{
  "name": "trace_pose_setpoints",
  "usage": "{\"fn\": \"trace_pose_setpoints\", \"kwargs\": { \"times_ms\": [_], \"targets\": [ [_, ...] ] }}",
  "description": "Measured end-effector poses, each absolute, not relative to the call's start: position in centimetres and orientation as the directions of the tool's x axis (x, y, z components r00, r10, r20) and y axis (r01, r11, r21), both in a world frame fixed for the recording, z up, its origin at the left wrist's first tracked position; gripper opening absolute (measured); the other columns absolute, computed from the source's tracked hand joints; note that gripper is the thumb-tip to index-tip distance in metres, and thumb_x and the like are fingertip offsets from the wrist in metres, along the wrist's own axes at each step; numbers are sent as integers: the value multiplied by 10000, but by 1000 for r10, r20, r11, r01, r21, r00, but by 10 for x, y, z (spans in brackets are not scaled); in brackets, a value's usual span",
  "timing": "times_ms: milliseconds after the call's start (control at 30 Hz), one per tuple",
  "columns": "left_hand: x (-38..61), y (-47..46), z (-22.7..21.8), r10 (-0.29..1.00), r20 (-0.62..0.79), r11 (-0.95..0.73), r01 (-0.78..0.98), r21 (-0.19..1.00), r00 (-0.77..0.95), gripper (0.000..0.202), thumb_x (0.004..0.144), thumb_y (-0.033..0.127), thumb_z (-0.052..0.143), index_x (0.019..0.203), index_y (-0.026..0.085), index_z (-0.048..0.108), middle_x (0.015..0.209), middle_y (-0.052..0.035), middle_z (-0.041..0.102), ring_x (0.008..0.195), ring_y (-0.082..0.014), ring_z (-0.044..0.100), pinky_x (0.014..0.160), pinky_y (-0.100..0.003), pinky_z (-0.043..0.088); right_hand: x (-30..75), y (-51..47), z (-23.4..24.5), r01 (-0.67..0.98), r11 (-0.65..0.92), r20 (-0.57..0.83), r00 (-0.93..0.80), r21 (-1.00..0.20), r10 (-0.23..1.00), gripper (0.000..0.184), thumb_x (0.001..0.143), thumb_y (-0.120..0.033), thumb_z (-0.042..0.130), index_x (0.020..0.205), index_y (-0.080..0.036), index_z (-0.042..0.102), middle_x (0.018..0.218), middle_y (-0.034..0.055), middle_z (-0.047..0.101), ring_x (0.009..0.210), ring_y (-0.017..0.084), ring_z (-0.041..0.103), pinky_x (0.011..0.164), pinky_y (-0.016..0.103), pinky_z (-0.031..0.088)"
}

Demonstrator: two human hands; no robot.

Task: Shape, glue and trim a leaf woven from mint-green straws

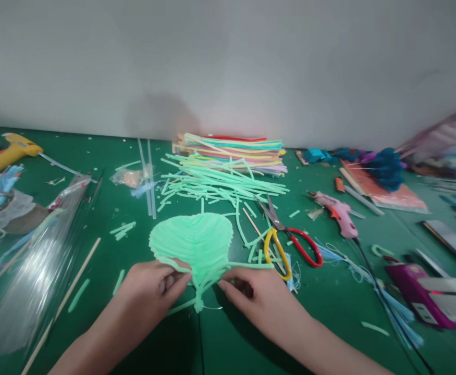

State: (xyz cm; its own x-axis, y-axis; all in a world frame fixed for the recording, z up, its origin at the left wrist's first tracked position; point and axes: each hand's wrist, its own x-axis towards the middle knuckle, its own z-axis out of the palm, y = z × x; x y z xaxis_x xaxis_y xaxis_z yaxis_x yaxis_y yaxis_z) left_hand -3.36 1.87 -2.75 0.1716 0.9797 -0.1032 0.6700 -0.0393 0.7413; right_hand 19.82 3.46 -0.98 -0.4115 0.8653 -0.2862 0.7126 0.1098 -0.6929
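A mint-green leaf shape (196, 240) made of bent pipe cleaners lies on the green table (106, 208) in front of me. My left hand (155, 289) pinches a green strand at the leaf's lower left edge. My right hand (253, 294) pinches another green strand running off the leaf's lower right side. Both hands are closed on the strands, close to the knotted stem (198, 304) at the leaf's base. Loose green pipe cleaners (212, 185) lie scattered just beyond the leaf.
Scissors (290, 242) with yellow and red handles lie right of the leaf. A stack of coloured pipe cleaners (231, 151) sits by the wall. A pink glue gun (339, 211), a yellow glue gun (11, 151), clear plastic wrap (36, 265), wooden sticks and craft clutter surround the area.
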Motion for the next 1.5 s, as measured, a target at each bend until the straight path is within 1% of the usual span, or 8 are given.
{"fn": "trace_pose_setpoints", "kwargs": {
  "times_ms": [200,367,467,600,833,933,1133,1500],
  "targets": [
    [-34,12,-31,912,-35,-227,571,789,410,222,959,336,514,991,265,722,878,-29,699,792,-166,646,715,-260,469,192,27,-22,610,121,-178,-406,-783,897,317,898,-291,598,1185,-191,687,660,-18,638,559,130,530,558,249,388],
    [-31,15,-31,914,-31,-234,589,773,404,202,967,295,518,901,242,702,844,-12,673,771,-149,635,709,-244,471,185,36,-30,423,-21,-232,-455,-906,860,233,915,-301,593,1106,-198,679,715,-30,629,548,98,514,523,213,409],
    [-30,18,-37,917,46,-305,621,722,396,203,974,290,514,867,233,677,834,10,687,782,-132,644,721,-226,471,184,36,-31,439,176,-79,-504,-881,860,148,945,-250,562,956,-197,700,821,6,682,722,127,625,686,232,483],
    [-27,20,-43,916,117,-359,653,667,383,238,977,257,497,813,211,663,847,-4,713,874,-166,663,793,-260,458,184,26,-30,575,401,77,-504,-713,860,214,983,-207,472,1121,-183,634,994,70,679,864,186,666,785,308,506],
    [-26,16,-44,936,76,-308,696,649,343,255,980,316,495,783,222,628,837,14,681,834,-147,652,740,-253,441,187,26,-12,713,358,-135,-533,-603,835,55,896,-171,571,866,-178,617,799,28,632,688,178,630,651,296,482],
    [-27,15,-43,929,13,-283,688,668,369,277,1002,316,441,827,246,644,870,24,686,876,-148,647,777,-259,436,185,29,-9,663,405,-82,-575,-629,814,85,912,-167,557,894,-178,639,826,32,642,735,175,626,669,286,480],
    [-25,13,-43,948,-60,-201,734,648,313,256,983,333,447,786,226,572,762,13,615,693,-157,583,630,-282,394,173,27,-22,573,530,74,-632,-626,771,128,948,-206,550,915,-167,667,853,42,674,809,184,630,729,297,485],
    [-26,13,-42,943,-81,-170,678,715,322,211,969,330,479,828,232,601,818,11,622,756,-153,583,691,-282,402,187,22,-22,587,463,63,-573,-664,817,82,894,-153,610,950,-186,661,896,44,692,846,188,637,745,292,488]
  ]
}}
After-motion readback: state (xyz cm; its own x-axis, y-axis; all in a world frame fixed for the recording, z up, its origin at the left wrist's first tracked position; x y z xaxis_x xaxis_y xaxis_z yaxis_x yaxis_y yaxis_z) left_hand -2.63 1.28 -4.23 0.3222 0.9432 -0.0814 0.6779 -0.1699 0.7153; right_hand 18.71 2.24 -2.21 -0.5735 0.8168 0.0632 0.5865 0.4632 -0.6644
